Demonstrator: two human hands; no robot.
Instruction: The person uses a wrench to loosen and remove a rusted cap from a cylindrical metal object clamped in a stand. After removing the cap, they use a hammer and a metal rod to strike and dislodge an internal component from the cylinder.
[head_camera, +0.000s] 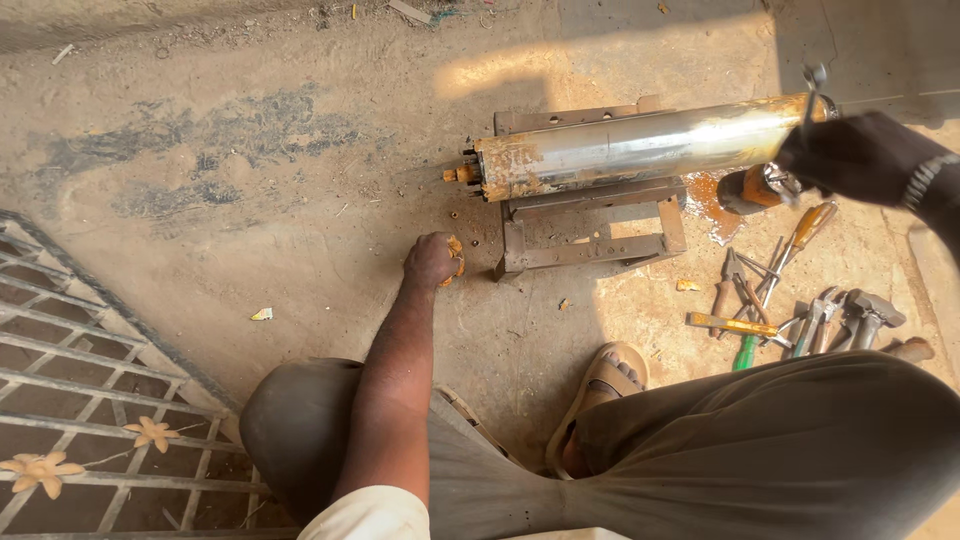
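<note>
Rusty cylinder (640, 148) — hands (432, 260) outstretched

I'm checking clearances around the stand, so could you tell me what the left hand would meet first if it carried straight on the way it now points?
The left hand, closed on a small orange piece at ground level, points up the picture toward the rusty end of the metal cylinder. It would probably meet that end or the stand beneath it first; depth is unclear.

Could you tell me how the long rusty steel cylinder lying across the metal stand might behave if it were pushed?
The long rusty steel cylinder looks heavy. Being round and lying sideways on the low metal stand, it could roll. Its polished middle may be slippery.
</note>
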